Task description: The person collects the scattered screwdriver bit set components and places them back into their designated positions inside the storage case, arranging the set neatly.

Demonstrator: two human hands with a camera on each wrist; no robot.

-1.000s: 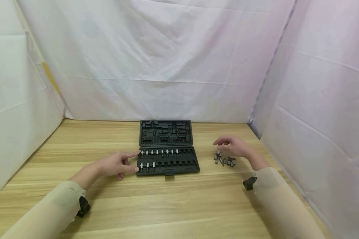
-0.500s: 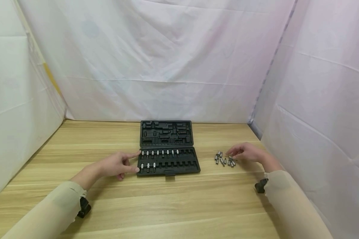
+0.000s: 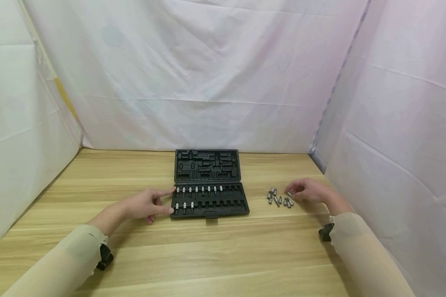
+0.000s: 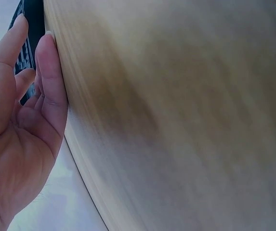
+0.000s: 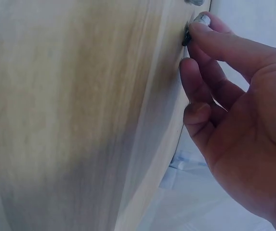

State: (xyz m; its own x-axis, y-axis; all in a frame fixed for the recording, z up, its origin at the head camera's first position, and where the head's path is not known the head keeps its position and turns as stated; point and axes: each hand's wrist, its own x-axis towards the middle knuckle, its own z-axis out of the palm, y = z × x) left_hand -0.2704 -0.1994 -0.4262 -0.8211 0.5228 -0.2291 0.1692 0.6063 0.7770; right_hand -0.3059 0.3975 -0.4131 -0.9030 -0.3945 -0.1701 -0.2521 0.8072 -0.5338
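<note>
A black molded case [image 3: 230, 211] lies spread flat on the table, its lower tray bearing two partly filled rows of silver bit sockets [image 3: 197, 190]. My left hand [image 3: 143, 205] touches the case's left edge with straight index finger and thumb; its other fingers are bent beneath. To the right of the case, my right hand [image 3: 309, 191] pinches one bit socket [image 5: 203, 19] between thumb and fingertips, silver at one end and dark at the other. Beside that hand lies a small group of loose bit sockets [image 3: 272, 192].
The case's lid [image 3: 207, 166], with molded recesses, lies back toward the white cloth [image 3: 208, 82] behind the table. Another cloth wall [image 3: 394, 144] stands close beyond the right arm. The wooden table [image 3: 208, 255] spreads in front of the case.
My right hand has moved right and a little nearer over the loose bit sockets, and now pinches one from the right-hand cluster. My left hand has stayed at the case edge.
</note>
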